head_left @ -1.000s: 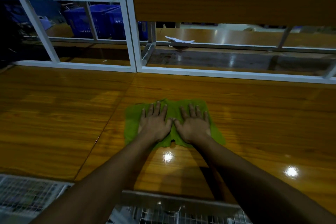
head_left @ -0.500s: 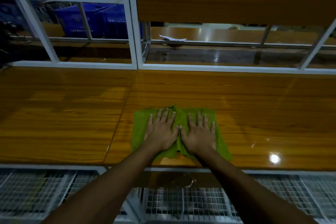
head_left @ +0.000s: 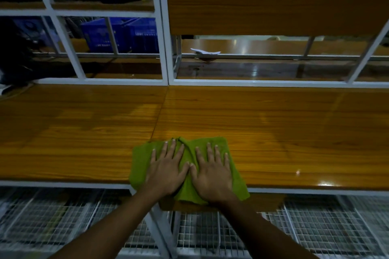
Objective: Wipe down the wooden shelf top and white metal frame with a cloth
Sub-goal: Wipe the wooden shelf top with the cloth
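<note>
The green cloth (head_left: pixel 140 164) lies at the front edge of the wooden shelf top (head_left: pixel 294 132), its near hem drooping past the white metal frame (head_left: pixel 63 184). The left hand (head_left: pixel 167 171) and right hand (head_left: pixel 212 172) press it flat, fingers straight and spread, gripping nothing. Soft and light, it would likely bunch, so flat palms near its middle should suit.

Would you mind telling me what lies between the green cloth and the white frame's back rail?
In the head view, only bare glossy wooden shelf top lies between the green cloth and the white frame's back rail; nothing rests there.
</note>
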{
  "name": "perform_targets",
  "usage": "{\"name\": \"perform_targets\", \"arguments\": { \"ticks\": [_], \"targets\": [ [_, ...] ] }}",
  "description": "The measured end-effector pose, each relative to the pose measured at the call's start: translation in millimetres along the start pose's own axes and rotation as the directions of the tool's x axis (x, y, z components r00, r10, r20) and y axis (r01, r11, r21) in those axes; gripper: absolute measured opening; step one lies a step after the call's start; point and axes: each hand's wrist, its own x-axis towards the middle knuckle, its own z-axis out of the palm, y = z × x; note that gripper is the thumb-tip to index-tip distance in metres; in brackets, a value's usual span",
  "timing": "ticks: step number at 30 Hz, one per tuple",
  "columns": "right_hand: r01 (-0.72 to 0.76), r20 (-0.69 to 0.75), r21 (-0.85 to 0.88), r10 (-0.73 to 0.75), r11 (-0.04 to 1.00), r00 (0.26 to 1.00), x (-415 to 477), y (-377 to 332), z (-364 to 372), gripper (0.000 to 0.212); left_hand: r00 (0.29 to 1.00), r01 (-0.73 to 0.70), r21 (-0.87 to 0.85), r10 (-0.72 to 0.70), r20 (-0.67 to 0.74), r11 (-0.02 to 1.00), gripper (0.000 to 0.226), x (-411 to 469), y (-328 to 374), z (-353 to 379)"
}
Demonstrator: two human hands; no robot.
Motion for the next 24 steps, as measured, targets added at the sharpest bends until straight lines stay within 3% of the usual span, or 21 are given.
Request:
{"name": "perform_targets", "arguments": {
  "ticks": [6,10,17,24],
  "targets": [
    [0.004,-0.011,0.008,-0.004,1.0,1.0,-11.4,32.3,-3.8,0.077,0.999,-0.042,0.019,0.041,0.013,0.999,0.083,-3.5,52.0,-0.2],
    [-0.074,-0.006,-0.036,0.074,0.997,0.997,-16.1,87.4,-13.8,0.079,0.993,-0.111,-0.015,0.112,0.042,0.994,0.064,14.4,103.7,4.2],
    [-0.224,-0.016,-0.097,0.224,0.97,0.975,-21.6,181.9,-32.7,0.082,0.966,-0.25,-0.077,0.255,0.051,0.965,0.063,49.6,189.5,11.7],
    [-0.302,0.004,-0.057,0.303,0.952,0.953,9.6,215.3,-42.8,0.089,0.945,-0.322,-0.066,0.325,0.048,0.945,0.06,101.5,230.2,13.0]
  ]
}}
